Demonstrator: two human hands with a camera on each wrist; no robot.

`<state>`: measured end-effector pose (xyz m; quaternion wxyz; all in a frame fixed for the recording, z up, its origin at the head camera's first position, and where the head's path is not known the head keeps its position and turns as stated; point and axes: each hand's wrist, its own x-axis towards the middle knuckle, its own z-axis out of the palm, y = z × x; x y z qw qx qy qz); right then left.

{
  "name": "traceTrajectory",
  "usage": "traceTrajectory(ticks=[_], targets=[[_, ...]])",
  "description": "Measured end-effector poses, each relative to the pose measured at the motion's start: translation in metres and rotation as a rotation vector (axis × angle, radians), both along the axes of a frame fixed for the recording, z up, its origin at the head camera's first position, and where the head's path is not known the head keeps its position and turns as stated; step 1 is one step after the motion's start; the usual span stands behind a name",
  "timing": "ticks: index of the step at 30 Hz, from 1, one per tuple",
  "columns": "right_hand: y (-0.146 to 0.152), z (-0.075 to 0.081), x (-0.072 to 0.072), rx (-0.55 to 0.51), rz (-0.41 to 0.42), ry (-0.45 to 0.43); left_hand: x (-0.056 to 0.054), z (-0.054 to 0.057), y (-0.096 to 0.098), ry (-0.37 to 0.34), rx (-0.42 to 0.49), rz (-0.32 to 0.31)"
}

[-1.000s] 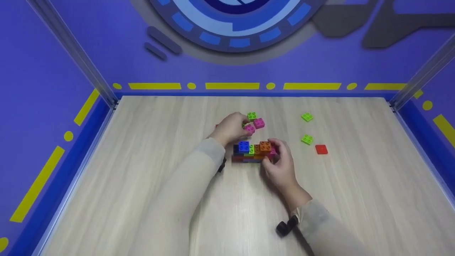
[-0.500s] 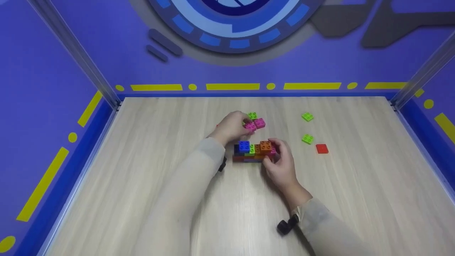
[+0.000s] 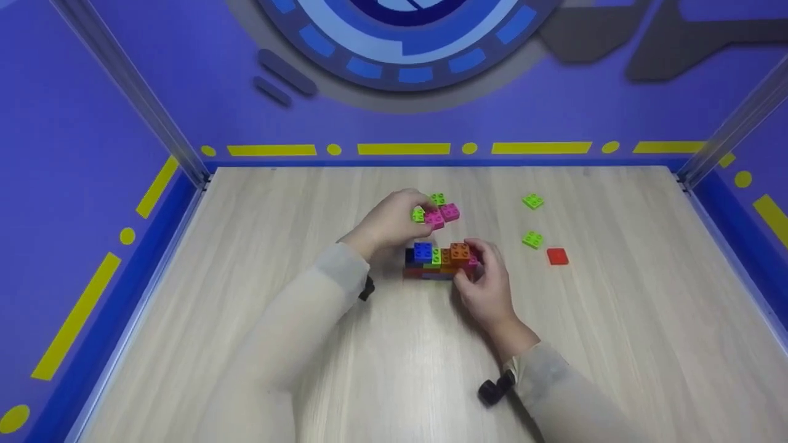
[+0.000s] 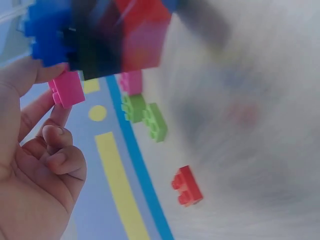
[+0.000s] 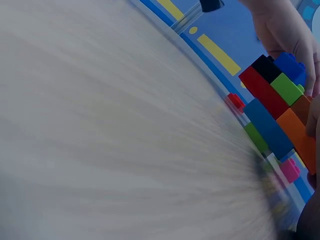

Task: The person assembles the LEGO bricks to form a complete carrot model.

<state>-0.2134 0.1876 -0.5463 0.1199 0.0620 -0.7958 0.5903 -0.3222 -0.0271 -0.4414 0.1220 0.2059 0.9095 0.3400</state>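
Lifted slightly off the counter (image 3: 246, 246), the left hand (image 3: 391, 223) pinches a pink brick (image 3: 434, 219) above the block stack (image 3: 438, 261), which the right hand (image 3: 486, 286) grips; a misaligned press could topple it.

Counted in the head view: one stacked block assembly (image 3: 438, 263) at the table's centre, with one blue brick (image 3: 422, 251) and one orange brick (image 3: 459, 251) seen on top. Loose green bricks number four: two (image 3: 533, 201) (image 3: 532, 240) at 3 o'clock of the assembly, two (image 3: 438, 199) (image 3: 418, 215) at 12 o'clock. Two loose pink bricks (image 3: 449, 212) (image 3: 434, 219) are counted at 12 o'clock. One flat red tile (image 3: 557, 256) is seen at 3 o'clock. A small red brick (image 4: 187, 185) is seen from the left wrist. Two hands are present.
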Motion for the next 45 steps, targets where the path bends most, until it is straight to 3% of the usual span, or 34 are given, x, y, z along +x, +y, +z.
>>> traceTrajectory(ticks=[8, 13, 17, 31, 35, 38, 45], targets=[[-0.002, -0.001, 0.0, 0.006, -0.022, 0.031, 0.025, 0.015, -0.003, 0.053, 0.027, -0.109], [-0.001, -0.001, 0.001, 0.02, -0.019, 0.026, 0.039, 0.016, 0.0, 0.049, 0.002, -0.167], [0.0, 0.0, 0.001, 0.021, -0.016, 0.017, 0.043, 0.013, 0.002, 0.071, -0.019, -0.207], [-0.001, 0.0, 0.0, 0.014, -0.024, 0.021, 0.047, 0.008, 0.004, 0.092, -0.073, -0.213], [-0.001, -0.001, -0.001, 0.018, -0.023, 0.035, 0.047, 0.004, 0.004, 0.125, -0.066, -0.209], [-0.001, -0.001, -0.001, 0.024, -0.022, 0.034, 0.047, 0.0, 0.003, 0.109, -0.023, -0.184], [0.0, -0.001, 0.0, 0.025, -0.019, 0.017, 0.05, -0.02, 0.0, -0.027, 0.175, -0.09]])
